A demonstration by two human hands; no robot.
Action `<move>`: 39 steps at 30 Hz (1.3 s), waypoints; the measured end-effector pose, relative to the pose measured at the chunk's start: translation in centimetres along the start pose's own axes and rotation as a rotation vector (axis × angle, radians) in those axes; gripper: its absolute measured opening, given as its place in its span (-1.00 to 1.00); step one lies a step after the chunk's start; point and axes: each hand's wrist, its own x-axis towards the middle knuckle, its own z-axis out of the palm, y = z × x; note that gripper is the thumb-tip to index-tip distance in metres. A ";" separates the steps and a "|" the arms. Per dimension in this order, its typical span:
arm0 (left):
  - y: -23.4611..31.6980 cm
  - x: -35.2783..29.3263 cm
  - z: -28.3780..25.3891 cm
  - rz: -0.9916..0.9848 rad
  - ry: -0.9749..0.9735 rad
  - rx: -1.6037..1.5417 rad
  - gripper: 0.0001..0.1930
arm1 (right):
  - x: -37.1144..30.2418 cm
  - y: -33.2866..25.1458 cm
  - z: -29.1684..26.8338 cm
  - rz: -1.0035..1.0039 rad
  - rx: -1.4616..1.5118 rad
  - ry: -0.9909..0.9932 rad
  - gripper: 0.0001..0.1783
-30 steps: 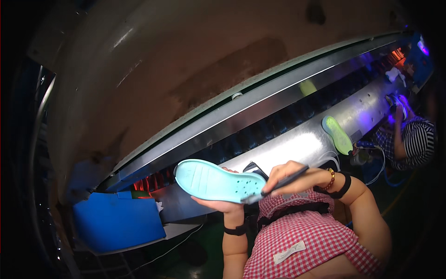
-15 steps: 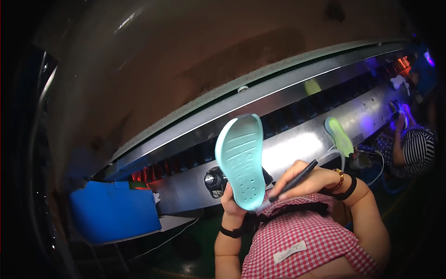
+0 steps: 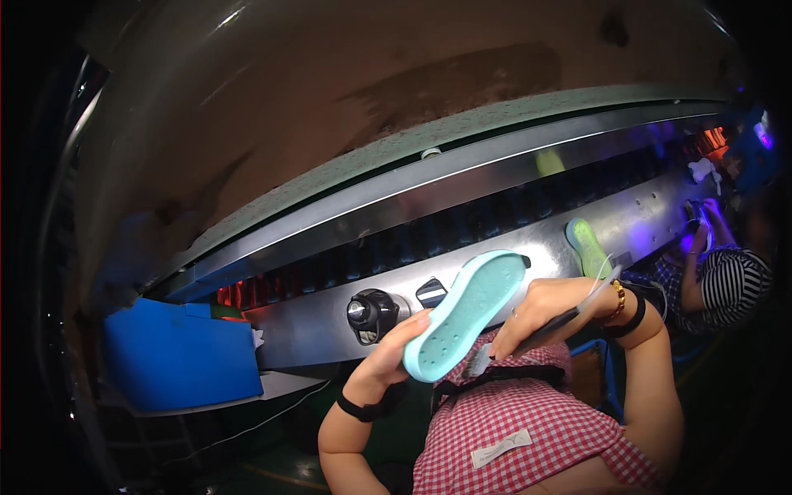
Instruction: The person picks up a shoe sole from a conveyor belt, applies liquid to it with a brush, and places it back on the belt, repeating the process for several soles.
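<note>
My left hand [image 3: 394, 351] grips a pale turquoise shoe sole [image 3: 462, 322] along its heel end, fingers mostly behind it. The sole is tilted, its toe end up to the right and its holed heel toward me. Beside its right edge, my right hand [image 3: 540, 313] is closed round a black-handled brush [image 3: 478, 361] with pale bristles pointing down to the left. The bristles are close to the sole's edge; whether they touch it I cannot tell. A clear thin tube [image 3: 598, 293] runs up from the handle over my right wrist.
A long steel bench [image 3: 305, 334] crosses ahead, with a black rounded device [image 3: 369, 316] and a small dark-framed item [image 3: 431, 291] on it. A green sole [image 3: 587, 247] lies to the right. A blue box [image 3: 186, 355] stands left. At far right works a person in striped clothing [image 3: 734, 285].
The sole has tipped over to the right and come lower, its toe end now up-right. My left hand has shifted left, and the brush now points down beside the sole's edge.
</note>
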 end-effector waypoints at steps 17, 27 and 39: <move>-1.6 -3.0 -2.0 0.441 0.093 -0.174 -0.30 | -2.2 0.1 2.9 -0.132 0.059 0.512 -0.72; -4.1 6.2 0.1 0.745 0.128 -0.674 -0.15 | 2.7 4.7 3.6 0.151 0.076 0.875 -0.78; -2.1 5.4 0.2 0.885 0.308 -0.640 -0.12 | 3.6 4.1 3.1 -0.138 -0.123 0.776 -0.79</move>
